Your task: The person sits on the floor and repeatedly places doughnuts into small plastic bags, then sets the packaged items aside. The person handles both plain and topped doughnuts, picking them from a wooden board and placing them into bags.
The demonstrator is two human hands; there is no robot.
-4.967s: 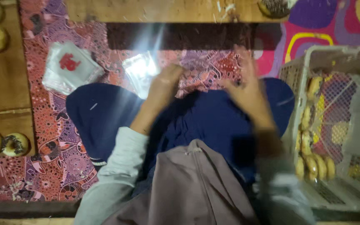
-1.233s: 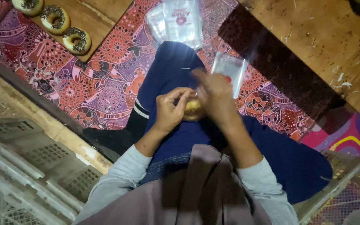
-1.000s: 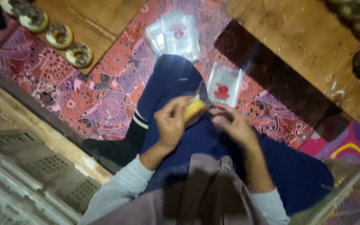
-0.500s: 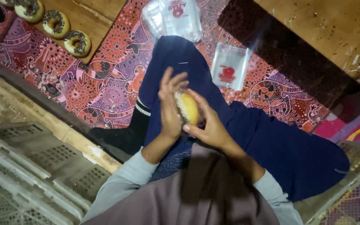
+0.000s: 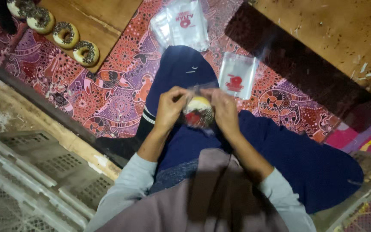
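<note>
Over my lap, my left hand and my right hand hold a small clear plastic bag between them. A round yellowish donut sits inside it, behind a red print on the plastic. Both hands pinch the bag's upper edge. I sit cross-legged in dark blue trousers on a red patterned mat. Just beyond my right hand a single empty clear bag lies on the mat, and a stack of such bags lies farther off.
A wooden board at upper left carries several sprinkled donuts in a row. A low wooden table fills the upper right. White plastic crates stand at lower left, and another crate's edge shows at lower right.
A second ago my left hand held the bare donut while my right hand reached toward the bags. The donut now sits inside a clear bag held by both hands.
</note>
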